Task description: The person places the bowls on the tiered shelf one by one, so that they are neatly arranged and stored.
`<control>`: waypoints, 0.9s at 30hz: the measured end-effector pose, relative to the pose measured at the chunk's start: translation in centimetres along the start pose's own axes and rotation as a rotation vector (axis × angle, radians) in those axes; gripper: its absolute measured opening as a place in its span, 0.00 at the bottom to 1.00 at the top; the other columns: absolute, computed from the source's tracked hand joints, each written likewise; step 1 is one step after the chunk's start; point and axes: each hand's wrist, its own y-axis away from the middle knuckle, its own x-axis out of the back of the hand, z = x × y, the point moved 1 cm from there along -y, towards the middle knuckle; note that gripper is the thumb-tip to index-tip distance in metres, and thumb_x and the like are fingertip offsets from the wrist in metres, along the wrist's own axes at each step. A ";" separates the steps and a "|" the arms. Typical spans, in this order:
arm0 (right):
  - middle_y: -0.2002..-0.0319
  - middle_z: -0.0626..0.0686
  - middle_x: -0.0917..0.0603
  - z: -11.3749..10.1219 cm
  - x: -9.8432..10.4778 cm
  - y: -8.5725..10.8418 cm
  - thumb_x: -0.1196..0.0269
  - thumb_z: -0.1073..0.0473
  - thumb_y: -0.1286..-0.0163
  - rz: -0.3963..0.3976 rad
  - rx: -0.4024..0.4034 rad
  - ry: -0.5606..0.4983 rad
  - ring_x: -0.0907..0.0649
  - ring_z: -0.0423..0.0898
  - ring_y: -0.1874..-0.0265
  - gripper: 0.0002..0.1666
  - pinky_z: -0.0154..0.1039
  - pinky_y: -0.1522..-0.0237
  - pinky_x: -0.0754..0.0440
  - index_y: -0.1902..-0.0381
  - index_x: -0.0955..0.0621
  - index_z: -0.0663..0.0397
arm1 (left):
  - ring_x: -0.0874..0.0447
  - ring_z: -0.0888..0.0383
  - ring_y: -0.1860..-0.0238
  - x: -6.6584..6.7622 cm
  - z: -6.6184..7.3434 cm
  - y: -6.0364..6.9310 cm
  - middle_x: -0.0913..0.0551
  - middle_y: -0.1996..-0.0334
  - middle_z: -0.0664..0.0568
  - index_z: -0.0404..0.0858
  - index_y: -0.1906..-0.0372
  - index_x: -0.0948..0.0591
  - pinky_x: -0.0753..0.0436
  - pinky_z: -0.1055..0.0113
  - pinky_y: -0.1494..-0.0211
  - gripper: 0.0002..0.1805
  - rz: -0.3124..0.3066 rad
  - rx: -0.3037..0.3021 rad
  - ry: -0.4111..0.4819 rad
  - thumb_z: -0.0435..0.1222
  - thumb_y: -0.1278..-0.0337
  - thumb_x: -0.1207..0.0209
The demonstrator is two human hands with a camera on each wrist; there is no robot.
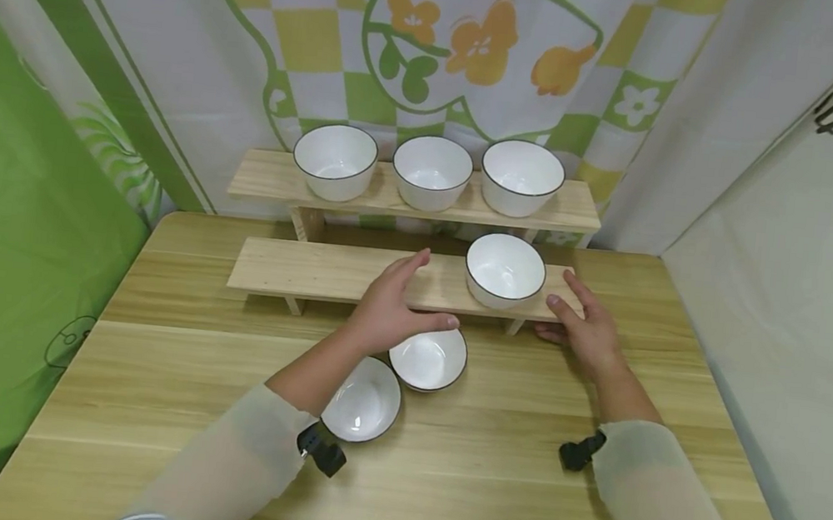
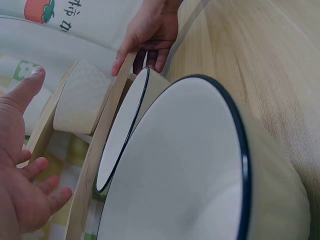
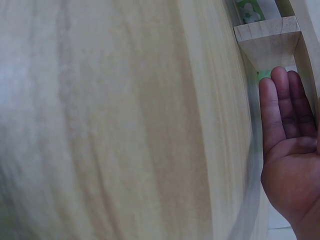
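Note:
My left hand (image 1: 389, 308) is spread, thumb apart from the fingers, in front of the lower shelf board (image 1: 310, 271). Nothing is in its grasp. Beneath and beside it, two white dark-rimmed bowls stand on the table, a nearer bowl (image 1: 363, 401) and a farther bowl (image 1: 428, 361). My right hand (image 1: 590, 331) is at the board's right end, thumb and index finger over the board. In the right wrist view, the other fingers (image 3: 285, 107) extend straight below it; whether they touch it I cannot tell. Left of this hand, another white bowl (image 1: 506, 273) sits on the lower board.
Three matching bowls stand in a row on the upper shelf board (image 1: 262, 178): a left bowl (image 1: 335, 162), a middle bowl (image 1: 432, 173) and a right bowl (image 1: 522, 178). The wooden table (image 1: 484, 493) carries the two-step rack, with a patterned curtain (image 1: 309, 40) behind it.

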 end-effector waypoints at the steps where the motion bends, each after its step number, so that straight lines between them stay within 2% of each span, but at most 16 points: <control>1: 0.29 0.76 0.35 0.0 0.0 0.0 0.36 0.52 0.22 0.000 -0.001 0.001 0.09 0.52 0.64 0.49 0.45 0.54 0.12 0.15 0.50 0.43 | 0.42 0.53 0.21 0.1 -0.1 0.1 0.35 0.23 0.57 0.47 0.17 0.42 0.36 0.49 0.23 0.64 0.001 0.000 0.000 0.64 0.58 0.23; 11: 0.29 0.77 0.35 0.2 0.1 -0.1 0.36 0.51 0.22 0.004 -0.004 -0.012 0.09 0.51 0.66 0.49 0.44 0.55 0.12 0.15 0.50 0.42 | 0.40 0.48 0.22 1.1 -1.0 1.4 0.35 0.23 0.52 0.48 0.18 0.38 0.34 0.46 0.25 0.62 -0.021 0.011 -0.004 0.64 0.58 0.23; 16: 0.31 0.76 0.34 0.3 0.0 -0.2 0.36 0.51 0.22 0.000 -0.004 -0.004 0.09 0.51 0.65 0.49 0.44 0.55 0.12 0.15 0.50 0.42 | 0.35 0.47 0.25 1.5 -1.9 2.4 0.35 0.23 0.54 0.50 0.19 0.37 0.31 0.47 0.26 0.60 -0.028 0.002 0.023 0.61 0.58 0.21; 20: 0.31 0.76 0.34 0.4 0.1 -0.3 0.36 0.50 0.23 -0.003 -0.004 -0.004 0.09 0.51 0.65 0.49 0.44 0.55 0.12 0.15 0.50 0.40 | 0.29 0.43 0.29 1.9 -2.5 3.1 0.33 0.25 0.54 0.47 0.19 0.36 0.28 0.48 0.28 0.59 -0.022 -0.015 0.058 0.57 0.57 0.20; 27: 0.27 0.75 0.36 0.5 0.3 -0.4 0.36 0.49 0.23 -0.007 -0.006 -0.005 0.09 0.49 0.65 0.50 0.44 0.55 0.12 0.15 0.51 0.38 | 0.28 0.40 0.31 2.4 -3.3 4.6 0.32 0.25 0.54 0.47 0.20 0.35 0.26 0.46 0.30 0.59 -0.014 -0.020 0.086 0.55 0.58 0.18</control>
